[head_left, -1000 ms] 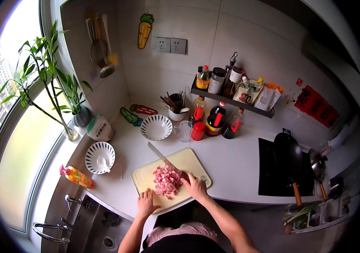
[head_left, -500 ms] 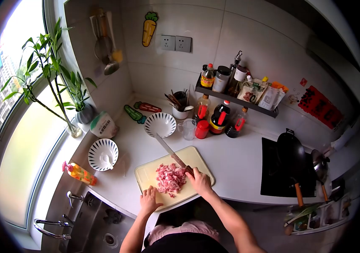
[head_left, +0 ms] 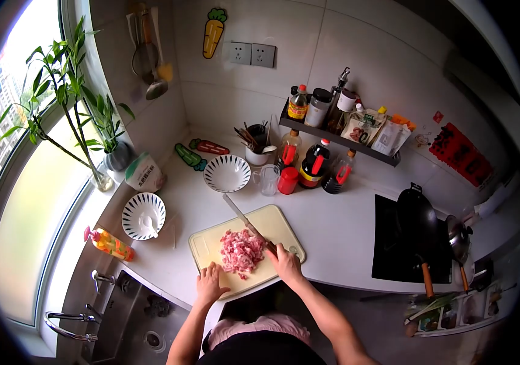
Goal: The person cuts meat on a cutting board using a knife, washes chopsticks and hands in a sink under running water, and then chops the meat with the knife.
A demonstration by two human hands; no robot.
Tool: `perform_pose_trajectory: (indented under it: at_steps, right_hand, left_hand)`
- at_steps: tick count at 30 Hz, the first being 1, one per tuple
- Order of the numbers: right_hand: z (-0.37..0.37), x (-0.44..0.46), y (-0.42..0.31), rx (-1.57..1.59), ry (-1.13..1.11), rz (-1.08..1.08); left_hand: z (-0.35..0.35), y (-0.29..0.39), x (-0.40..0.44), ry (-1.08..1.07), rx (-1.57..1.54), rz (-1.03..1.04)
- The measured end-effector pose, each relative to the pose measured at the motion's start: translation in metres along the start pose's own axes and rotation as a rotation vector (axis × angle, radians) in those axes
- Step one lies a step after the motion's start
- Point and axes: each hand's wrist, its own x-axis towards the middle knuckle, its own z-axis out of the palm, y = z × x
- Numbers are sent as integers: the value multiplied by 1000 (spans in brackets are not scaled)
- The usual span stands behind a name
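A heap of chopped raw meat point(head_left: 241, 250) lies on the cream cutting board point(head_left: 278, 220). My right hand point(head_left: 285, 263) is closed around the wooden handle of a kitchen knife point(head_left: 240, 210). Its blade points away to the upper left, along the far side of the meat, with the tip past the board's back edge. At the board's near left, my left hand point(head_left: 210, 283) lies flat with its fingers apart, beside the heap and holding nothing.
Beyond the board stands a patterned bowl point(head_left: 227, 173); a second bowl point(head_left: 143, 216) with a white spoon is at the left. A sink point(head_left: 141, 322) lies front left. Sauce bottles point(head_left: 313, 164) line the wall; a wok point(head_left: 416, 216) sits on the black cooktop point(head_left: 387, 243) at the right.
The whole view has shifted a little, moving everything slightly up and left. Both hands, the knife and the meat keep about the same places on the board.
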Motion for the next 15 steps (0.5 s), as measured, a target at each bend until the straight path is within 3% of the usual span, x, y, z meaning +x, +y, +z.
perform_pose_trajectory:
  at_steps: [4, 7, 11, 15]
  right_hand:
    - [25, -7, 28, -134, -196, 100]
    - [18, 1, 29, -154, -52, -25]
    - [-9, 9, 4, -40, 43, -17]
    - [12, 2, 27, -61, 35, 15]
  left_hand:
    - [0, 2, -1, 10, 6, -8]
    - [-1, 3, -1, 6, -3, -9]
    - [-3, 2, 0, -6, 4, -8]
    - [-1, 2, 0, -7, 3, -12]
